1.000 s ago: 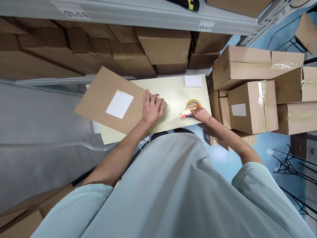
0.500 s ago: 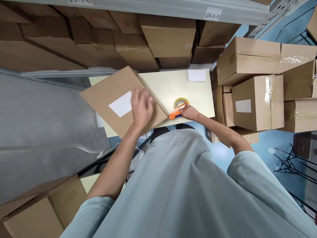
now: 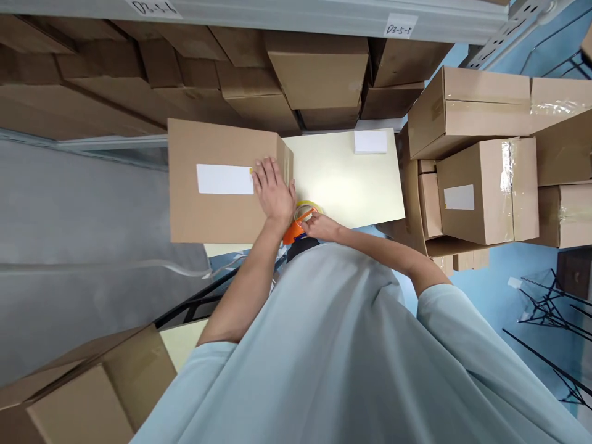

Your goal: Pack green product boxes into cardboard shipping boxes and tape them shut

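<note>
A cardboard box (image 3: pixel 217 219) with a white label (image 3: pixel 224 179) on its top face lies on the pale tabletop (image 3: pixel 342 179), its sides roughly square to the table. My left hand (image 3: pixel 275 194) rests flat on the right part of that face, fingers stretched out, over the label's right end. Close to the box's lower right corner, my right hand (image 3: pixel 321 226) is closed around an orange tape dispenser (image 3: pixel 293 232). A yellowish tape roll (image 3: pixel 306 208) sits in the dispenser. Part of the dispenser is hidden behind my fingers.
A stack of white labels (image 3: pixel 370 142) lies at the table's back right. Stacked cartons (image 3: pixel 485 191) stand to the right. Shelved boxes (image 3: pixel 319 68) line the back under a metal beam (image 3: pixel 277 15). An open carton (image 3: pixel 106 382) is at lower left.
The box has turned from a slanted position to nearly square with the table. My left hand has settled flat on it, and my right hand has brought the tape dispenser left, beside the box.
</note>
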Tool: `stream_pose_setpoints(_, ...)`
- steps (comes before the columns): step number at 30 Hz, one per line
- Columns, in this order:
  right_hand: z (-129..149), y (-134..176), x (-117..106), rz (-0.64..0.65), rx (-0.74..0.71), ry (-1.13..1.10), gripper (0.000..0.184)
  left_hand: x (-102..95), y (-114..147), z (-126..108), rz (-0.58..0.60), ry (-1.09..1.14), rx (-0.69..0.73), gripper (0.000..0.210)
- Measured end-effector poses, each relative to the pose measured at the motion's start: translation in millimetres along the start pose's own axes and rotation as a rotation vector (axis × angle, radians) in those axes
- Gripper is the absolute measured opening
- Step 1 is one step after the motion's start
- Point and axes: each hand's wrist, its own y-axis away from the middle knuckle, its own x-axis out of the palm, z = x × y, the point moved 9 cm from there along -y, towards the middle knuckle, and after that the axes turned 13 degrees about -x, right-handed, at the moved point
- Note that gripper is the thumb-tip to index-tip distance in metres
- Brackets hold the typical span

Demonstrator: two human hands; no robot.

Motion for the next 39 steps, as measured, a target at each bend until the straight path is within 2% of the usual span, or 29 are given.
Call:
stream_pose_setpoints(5, 12.3, 1.7, 1.1, 0.011, 0.02, 0.005, 0.046, 10.2, 14.4, 4.4, 0.118, 0.029, 0.091, 0.071)
stream_pose_setpoints(9, 5.9, 22.2, 7.0, 0.034, 0.073, -0.016, 0.043, 7.9, 13.6, 10.2, 0.135, 0.028, 0.093, 0.072)
stream_pose_setpoints(12, -18.3, 68.3, 11.9, 0.042, 0.149, -0.028, 0.042, 6.7, 14.2, 10.0, 0.146, 0.037, 0.115, 0.072)
stream_pose_setpoints(15, -52.8, 140.1, 16.4, 0.074, 0.246, -0.012, 0.039, 6.5, 21.5, 9.3, 0.158, 0.038, 0.162, 0.074)
stream_pose_setpoints(19, -104.6, 230.2, 11.2, 0.108, 0.437, 0.078, 0.048, 9.1, 51.0, 8.7, 0.221, -0.02, 0.266, 0.072)
stream_pose_setpoints(22, -132.6, 253.9, 0.2, 0.085, 0.506, 0.123, 0.052, 8.2, 78.5, 14.0, 0.272, -0.052, 0.329, 0.07)
stream_pose_setpoints(25, -149.4, 237.0, -12.4, 0.033, 0.504, 0.126, 0.05, 5.8, 97.9, 23.7, 0.318, -0.072, 0.391, 0.07)
stream_pose_setpoints(30, -168.4, 173.3, -34.5, 0.004, 0.459, 0.144, 0.048, 6.0, 112.8, 38.9, 0.412, -0.109, 0.471, 0.067)
stream_pose_setpoints(34, -171.4, 124.4, -50.6, -0.003, 0.384, 0.172, 0.046, 1.6, 115.9, 33.2, 0.424, -0.126, 0.479, 0.062)
stream_pose_setpoints(36, -166.4, 104.4, -53.7, 0.003, 0.337, 0.178, 0.044, -7.0, 105.2, 22.7, 0.363, -0.096, 0.45, 0.058)
stream_pose_setpoints(39, -157.2, 83.0, -53.3, -0.001, 0.313, 0.162, 0.043, -33.2, 54.1, 14.2, 0.085, -0.02, 0.25, 0.056)
